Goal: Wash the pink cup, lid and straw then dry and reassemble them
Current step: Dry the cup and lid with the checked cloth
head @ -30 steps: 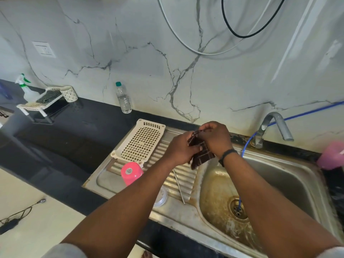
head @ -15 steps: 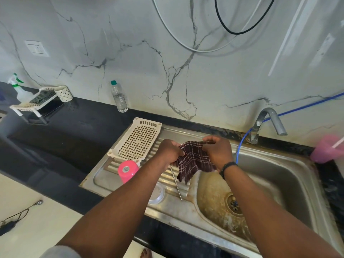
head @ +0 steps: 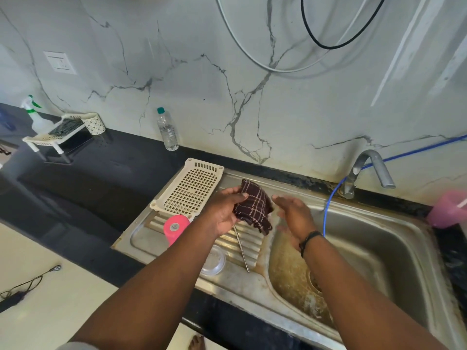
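Note:
My left hand (head: 223, 210) grips a dark checked cloth (head: 254, 205) above the ribbed drainboard (head: 151, 238), the cloth draped over its fingers. Just right of the cloth, my right hand (head: 293, 215) is held with fingers spread and holds nothing. The pink cup (head: 174, 228) stands upside down on the drainboard, left of my left forearm. A clear round lid (head: 214, 261) lies flat near the front edge, partly hidden by that forearm. The metal straw (head: 242, 251) lies on the ribs below the cloth.
A cream perforated tray (head: 192, 188) leans at the drainboard's back left. The stained sink basin (head: 366, 253) lies to the right, with a tap (head: 366, 170) and blue hose (head: 328, 205) behind it. A pink tumbler (head: 447, 210) stands far right, a water bottle (head: 166, 130) at the wall.
Both hands held the cloth spread between them before. Now my right hand has let go and opened, and the cloth sits bunched in my left hand.

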